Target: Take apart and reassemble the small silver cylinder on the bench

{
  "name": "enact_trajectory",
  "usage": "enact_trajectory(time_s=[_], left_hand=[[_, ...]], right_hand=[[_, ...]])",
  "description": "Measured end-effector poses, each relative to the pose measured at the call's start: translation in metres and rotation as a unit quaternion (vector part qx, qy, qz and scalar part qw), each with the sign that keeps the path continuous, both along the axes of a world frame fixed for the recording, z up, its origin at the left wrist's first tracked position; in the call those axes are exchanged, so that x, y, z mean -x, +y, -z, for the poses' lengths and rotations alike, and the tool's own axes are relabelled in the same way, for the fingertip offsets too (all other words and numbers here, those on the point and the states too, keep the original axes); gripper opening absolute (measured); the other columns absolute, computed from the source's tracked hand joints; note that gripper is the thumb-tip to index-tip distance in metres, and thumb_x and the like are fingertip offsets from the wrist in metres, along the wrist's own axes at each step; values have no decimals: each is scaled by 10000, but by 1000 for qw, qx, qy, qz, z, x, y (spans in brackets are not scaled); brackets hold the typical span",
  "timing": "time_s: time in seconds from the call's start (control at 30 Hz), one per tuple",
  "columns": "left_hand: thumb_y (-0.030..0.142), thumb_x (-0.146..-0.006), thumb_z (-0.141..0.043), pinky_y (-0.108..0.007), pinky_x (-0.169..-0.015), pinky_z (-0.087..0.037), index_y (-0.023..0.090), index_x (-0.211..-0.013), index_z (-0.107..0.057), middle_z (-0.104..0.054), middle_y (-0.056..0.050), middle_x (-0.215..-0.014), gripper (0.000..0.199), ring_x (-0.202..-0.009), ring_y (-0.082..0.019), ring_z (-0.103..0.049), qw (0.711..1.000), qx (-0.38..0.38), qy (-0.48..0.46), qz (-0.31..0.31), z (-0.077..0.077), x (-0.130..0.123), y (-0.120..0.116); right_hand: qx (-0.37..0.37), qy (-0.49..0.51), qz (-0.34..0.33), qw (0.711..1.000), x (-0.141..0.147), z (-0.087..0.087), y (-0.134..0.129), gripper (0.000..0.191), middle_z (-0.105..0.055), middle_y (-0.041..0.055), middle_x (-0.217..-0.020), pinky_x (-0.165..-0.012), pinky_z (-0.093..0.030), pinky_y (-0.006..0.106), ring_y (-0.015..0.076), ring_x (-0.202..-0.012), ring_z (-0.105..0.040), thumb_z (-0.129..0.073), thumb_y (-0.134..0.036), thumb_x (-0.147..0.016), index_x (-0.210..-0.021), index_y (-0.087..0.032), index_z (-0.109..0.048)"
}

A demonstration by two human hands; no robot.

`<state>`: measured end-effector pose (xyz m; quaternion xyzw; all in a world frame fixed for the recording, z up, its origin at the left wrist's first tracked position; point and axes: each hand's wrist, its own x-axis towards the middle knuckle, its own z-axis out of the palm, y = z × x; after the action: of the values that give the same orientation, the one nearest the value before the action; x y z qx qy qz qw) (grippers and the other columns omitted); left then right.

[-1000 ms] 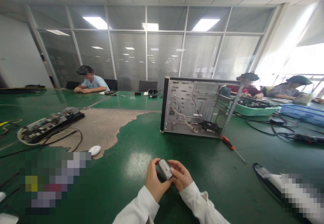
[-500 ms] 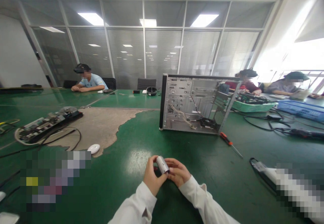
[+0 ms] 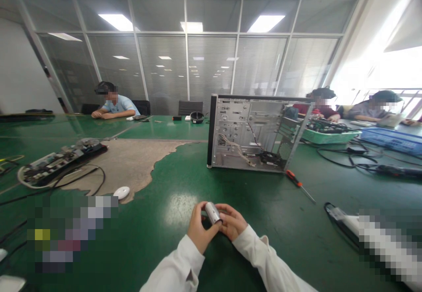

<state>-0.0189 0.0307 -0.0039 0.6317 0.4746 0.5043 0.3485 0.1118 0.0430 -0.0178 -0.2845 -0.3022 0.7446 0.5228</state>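
Note:
A small silver metal cylinder [image 3: 213,213] is held between my two hands, tilted, above the green table. My left hand [image 3: 199,231] is closed round its left side, with the thumb along the lower end. The fingers of my right hand [image 3: 233,222] are curled against its right side and far end. What it is exactly I cannot make out. Beyond my hands stands an opened computer case [image 3: 244,133] with its bare metal inside, loose wires and a black fan [image 3: 271,158] showing. An orange and black screwdriver [image 3: 294,179] lies by the case's lower right corner.
On the left lies a long opened device [image 3: 62,162] with circuit parts and a black cable. A white rounded object [image 3: 121,192] rests near the worn table patch [image 3: 132,160]. Right are a green basket [image 3: 331,137], a blue basket [image 3: 392,141] and cables. Several people sit around.
The silver cylinder has turned slightly in my fingers and shifted a little to the right. My hands keep nearly the same hold. The view has tipped very slightly.

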Motion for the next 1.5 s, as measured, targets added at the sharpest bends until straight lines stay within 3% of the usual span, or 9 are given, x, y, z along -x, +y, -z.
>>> enact_trajectory(time_s=[0.47,0.8,0.93,1.07,1.2,1.33,1.5], left_hand=[[236,-604,-589,-364,-732,-418,172,-1011,-424,-483,-84,-1002,444,-952,-233,-470,998,-12,22,50,-1,1,1],[148,-614,-503,-373,-746,-418,164,-1023,-386,-454,-84,-1002,426,-952,-224,-464,996,-24,29,76,-4,2,0],[126,-592,-505,-367,-738,-421,162,-1024,-373,-439,-88,-1002,453,-948,-227,-458,996,-42,49,66,-6,-1,-3],[98,-564,-504,-350,-735,-423,177,-1066,-337,-396,-96,-1049,536,-986,-235,-425,992,-80,60,83,-7,-3,-6],[53,-513,-466,-365,-766,-404,191,-1098,-308,-349,-97,-1097,622,-1042,-254,-374,987,-107,61,104,-5,-2,-6],[27,-451,-411,-402,-808,-369,200,-1045,-360,-351,-83,-1094,621,-1063,-269,-349,983,-119,58,126,-3,0,-4],[9,-458,-394,-381,-799,-379,186,-1042,-368,-375,-90,-1098,610,-1050,-255,-370,989,-95,48,104,-2,-1,-4]], right_hand=[[-6,16,-49,999,-6,11,7,355,-611,38,-755,-557,-451,247,140,-637,-593,-699,-174,-528,-850,-160,-551],[-32,10,-41,999,-4,12,6,340,-595,21,-754,-564,-450,260,133,-633,-588,-700,-186,-531,-831,-178,-540],[-55,-6,-17,998,0,14,4,327,-589,15,-752,-542,-439,262,124,-601,-573,-698,-230,-544,-821,-186,-529],[-114,-44,47,991,4,19,5,362,-586,8,-735,-560,-435,263,132,-640,-561,-717,-234,-510,-816,-188,-528],[-183,-105,96,973,4,19,5,433,-583,27,-832,-657,-434,277,144,-743,-554,-713,-218,-500,-883,-199,-512],[-207,-169,99,958,2,17,4,562,-537,40,-955,-677,-442,299,155,-767,-559,-689,-154,-480,-982,-230,-446],[-256,-246,142,924,4,17,3,555,-556,39,-910,-746,-424,333,181,-837,-550,-595,-87,-497,-1006,-222,-421]])
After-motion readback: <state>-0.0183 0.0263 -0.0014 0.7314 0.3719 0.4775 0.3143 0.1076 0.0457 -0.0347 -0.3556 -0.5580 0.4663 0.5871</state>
